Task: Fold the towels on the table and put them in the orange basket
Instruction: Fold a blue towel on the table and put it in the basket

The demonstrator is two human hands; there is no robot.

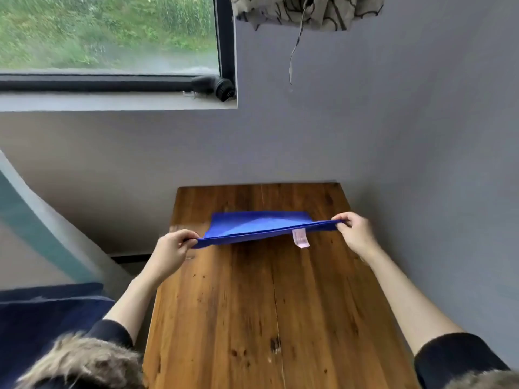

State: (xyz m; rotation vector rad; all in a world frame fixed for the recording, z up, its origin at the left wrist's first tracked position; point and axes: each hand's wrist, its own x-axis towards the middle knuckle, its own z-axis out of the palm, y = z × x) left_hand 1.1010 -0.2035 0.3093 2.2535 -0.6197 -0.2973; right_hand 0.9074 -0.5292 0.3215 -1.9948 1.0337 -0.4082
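Head view, looking down along a wooden worktop point(252, 304) that runs away to a grey wall point(393, 136). One blue towel point(258, 224) over the far half of the worktop. Its near edge is lifted and stretched taut between both hands; its far edge lies flat on the wood. Near edge shows doubled layers. A small white-and-pink label point(300, 237) hangs from that edge, toward the right.

Left hand point(171, 248): fingers curled, pinching the towel's near-left corner, just past the worktop's left edge. Right hand point(355, 233): fingers curled, thumb on top, pinching the near-right corner above the worktop's right side, held a little higher than the left. Both forearms bare, dark sleeves point(455, 357) pushed up at the bottom of frame, fur trim point(84, 363) showing bottom left.

Surroundings: window point(106, 35) at upper left with greenery outside, a dark rounded object point(216, 87) on the sill at its right corner. Patterned cloth point(306, 9) hangs at the top, a thin cord point(295, 46) dangling from it. Dark blue fabric point(42, 313) at left, beside the worktop.
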